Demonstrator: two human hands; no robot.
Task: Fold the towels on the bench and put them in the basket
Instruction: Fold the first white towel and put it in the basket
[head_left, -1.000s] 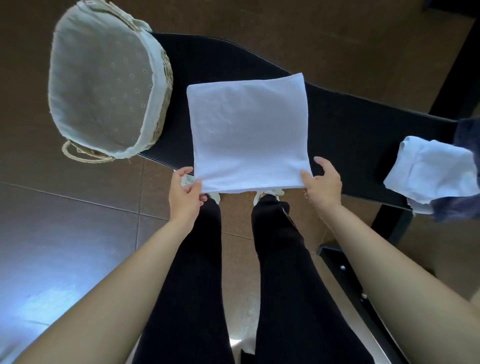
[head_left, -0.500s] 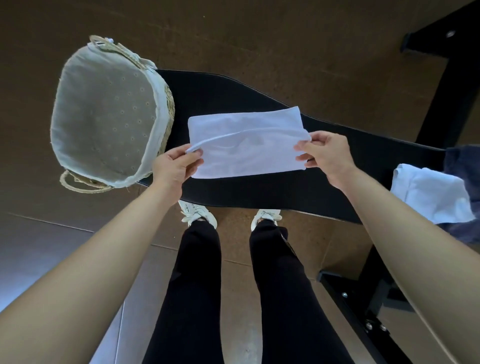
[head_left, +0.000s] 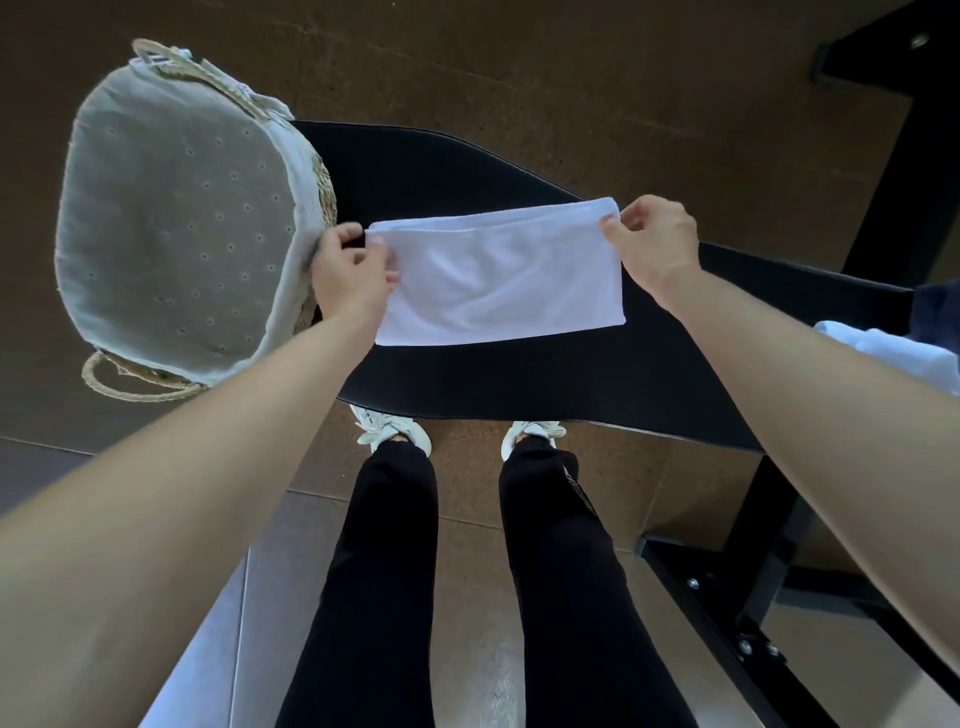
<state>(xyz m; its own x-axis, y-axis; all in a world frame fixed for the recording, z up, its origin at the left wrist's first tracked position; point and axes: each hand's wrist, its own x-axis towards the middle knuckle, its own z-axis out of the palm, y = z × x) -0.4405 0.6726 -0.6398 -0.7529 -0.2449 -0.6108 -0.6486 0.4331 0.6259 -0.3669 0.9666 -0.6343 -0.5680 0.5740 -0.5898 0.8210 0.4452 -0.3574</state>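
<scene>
Beside the basket (head_left: 301, 197), pinching one far corner of the towel (head_left: 498, 280) with left grip (head_left: 353, 270), the other with right grip (head_left: 649, 244), both clamped on cloth. Carried its near edge across moments ago: now halved on the surface (head_left: 467, 379). Probably more towels (head_left: 893, 353) far right, cropped.

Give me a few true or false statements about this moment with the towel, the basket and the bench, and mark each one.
1. The left hand and the right hand each pinch a far corner of the white towel. True.
2. The basket already holds a towel. False: only its bare lining shows.
3. The white towel lies on the black bench. True.
4. The basket stands to the right of the towel. False: it is to the towel's left, beside the left hand.
5. More white cloth lies at the bench's right end. True.
</scene>
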